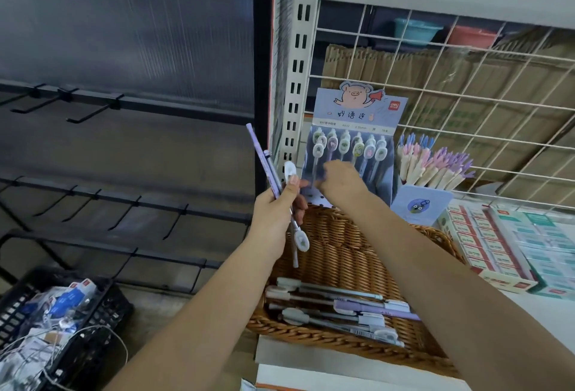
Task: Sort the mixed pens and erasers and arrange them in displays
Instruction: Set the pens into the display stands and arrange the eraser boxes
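1. While a black crate (62, 325) of packets and loose cord sits at the lower left, bare black hooks (90, 113) jut from the rails above it.
2. Next comes the left hand (275, 213), raised and clamped on a bunch of pens (269, 173); purple barrels stick up past the fingers, and white pens with oval charm caps hang down below the palm.
3. Just right of it, the right hand (339, 183) reaches to the lower front of the pen display (354, 141); it is blurred, so I cannot tell whether its fingers are together or apart.
4. That display is a blue card stand with a pig on top, holding a row of charm-capped pens upright against the wire grid (466, 95).
5. Below both arms, a wicker basket (339, 253) holds more pens lying flat near its front edge.
6. Right of the display stands a cup of pink and purple pens (435, 166).
7. Farthest right, boxes of erasers (497, 250) lie in rows on the shelf.
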